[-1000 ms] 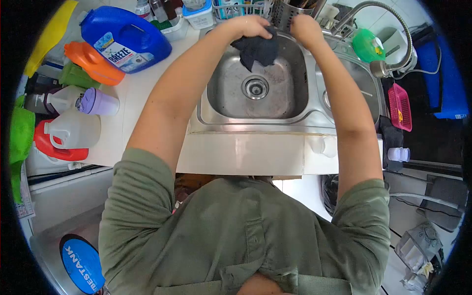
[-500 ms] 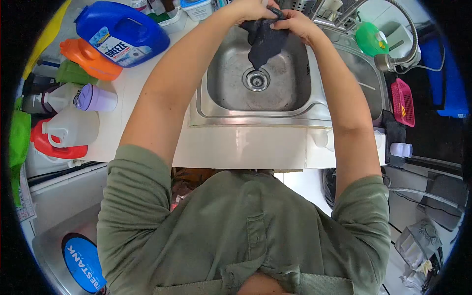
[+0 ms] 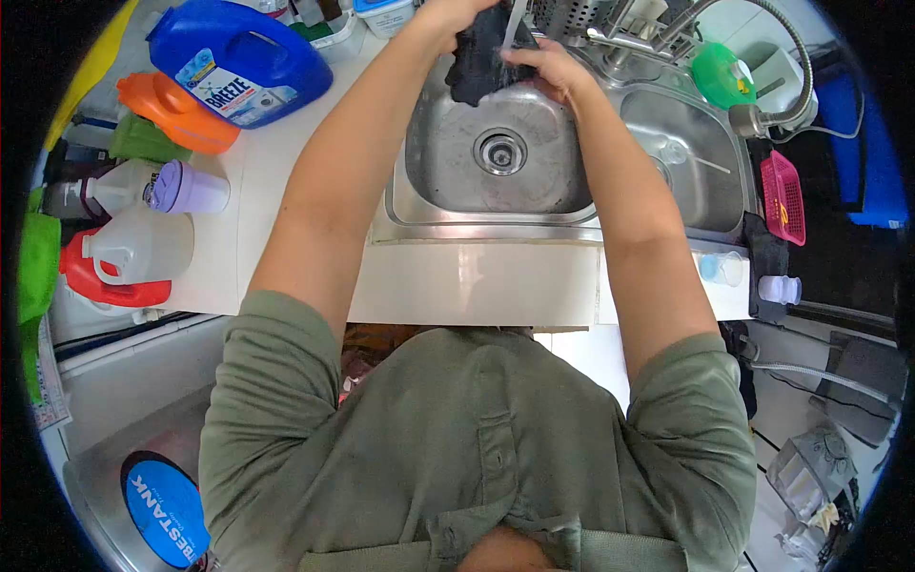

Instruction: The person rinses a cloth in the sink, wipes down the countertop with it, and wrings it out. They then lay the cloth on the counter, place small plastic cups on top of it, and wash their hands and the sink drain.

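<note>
Black cloth (image 3: 479, 62) has shifted under water (image 3: 516, 23); your left hand (image 3: 456, 15) and right hand (image 3: 551, 67) pinch its edges, best for likely heavy limpness.

Wet black cloth (image 3: 482, 59), hanging, folded

Jug (image 3: 238, 71) L of basin (image 3: 453, 167), cloth (image 3: 478, 67) prob. above.
</note>
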Motion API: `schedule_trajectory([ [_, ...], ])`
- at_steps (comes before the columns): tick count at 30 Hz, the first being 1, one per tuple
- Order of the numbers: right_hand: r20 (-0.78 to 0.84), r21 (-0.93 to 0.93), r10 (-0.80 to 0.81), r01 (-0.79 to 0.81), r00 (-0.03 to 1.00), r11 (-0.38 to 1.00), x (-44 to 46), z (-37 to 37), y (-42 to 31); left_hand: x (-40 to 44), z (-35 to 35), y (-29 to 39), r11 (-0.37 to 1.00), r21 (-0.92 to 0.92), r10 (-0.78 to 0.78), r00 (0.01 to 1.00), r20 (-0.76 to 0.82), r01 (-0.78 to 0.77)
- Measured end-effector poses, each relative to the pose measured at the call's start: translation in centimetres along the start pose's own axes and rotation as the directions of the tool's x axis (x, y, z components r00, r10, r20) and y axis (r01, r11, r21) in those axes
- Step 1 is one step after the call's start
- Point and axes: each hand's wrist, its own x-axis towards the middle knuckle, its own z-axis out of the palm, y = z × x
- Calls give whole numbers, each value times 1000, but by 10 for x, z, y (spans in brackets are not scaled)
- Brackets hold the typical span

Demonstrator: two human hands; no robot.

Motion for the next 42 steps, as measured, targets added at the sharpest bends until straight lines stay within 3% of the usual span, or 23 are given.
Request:
schedule_trajectory([
  [2,94,144,-2,-12,996,989,4,-7,7,8,-12,-21,902,-424,-70,996,50,85],
  [3,91,144,-4,-10,996,989,7,-10,9,6,-17,-28,902,-423,-69,996,53,85],
  [5,1,415,-67,60,998,908,2,-2,-3,-13,-23,-28,957,-175,-216,970,112,233],
  [6,-15,394,-76,75,997,916,4,5,-9,-3,-36,-46,968,15,-244,920,306,252],
  [7,-14,394,-74,73,997,916,12,8,-8,-5,-34,-50,967,15,-245,920,305,253],
  [8,-36,41,-181,182,983,982,23,8,-8,-9,-29,-50,921,279,-331,923,198,271],
  [9,-19,-318,-284,264,959,911,30,9,-5,-14,-22,-51,802,519,-385,920,72,295],
  [10,84,-369,-235,249,968,895,31,11,-11,-32,-12,-38,880,474,-26,993,117,-32],
  [11,85,-371,-234,248,969,895,30,13,-16,-24,-7,-41,881,472,-26,993,116,-32],
  [13,47,-487,-164,166,985,858,32,17,-23,9,-4,-55,963,-115,268,830,489,-243],
  [14,27,-692,-202,164,979,703,36,6,-22,17,-9,-52,935,112,220,795,565,-338],
  [15,28,-693,-201,163,979,702,36,-2,-15,22,-11,-52,935,110,220,795,564,-337],
  [17,-257,-368,-353,247,900,897,33,-16,2,8,-2,-15,740,611,65,934,351,-281],
  [19,-226,-223,-252,202,941,954,13,-17,3,6,8,-22,813,535,69,949,307,-232],
  [21,-111,156,-24,42,994,987,-23,-3,-17,4,19,-28,936,287,120,953,279,-202],
  [26,15,111,-36,34,999,993,-31,-2,12,1,25,-19,825,505,243,966,91,-255],
  [27,-89,-119,124,-134,988,984,-41,-6,9,6,21,-20,823,507,243,966,93,-256],
  [29,66,271,97,-112,993,956,-29,-19,53,21,10,-21,875,327,346,933,96,-357],
  [34,-102,319,148,-108,984,941,-36,3,60,-5,21,0,812,479,383,924,-7,-334],
  [37,-173,245,244,-198,954,949,-38,-3,73,-4,18,-18,776,417,538,841,-47,-474],
  [39,-213,177,278,-243,937,954,-34,-14,90,-6,9,-1,801,426,542,811,-220,-419],
  [41,-43,419,329,-282,943,863,-43,-19,98,2,1,4,796,423,533,833,-147,-433],
  [42,-123,414,360,-282,925,865,-43,-16,103,6,-1,6,777,460,530,841,-111,-430],
])
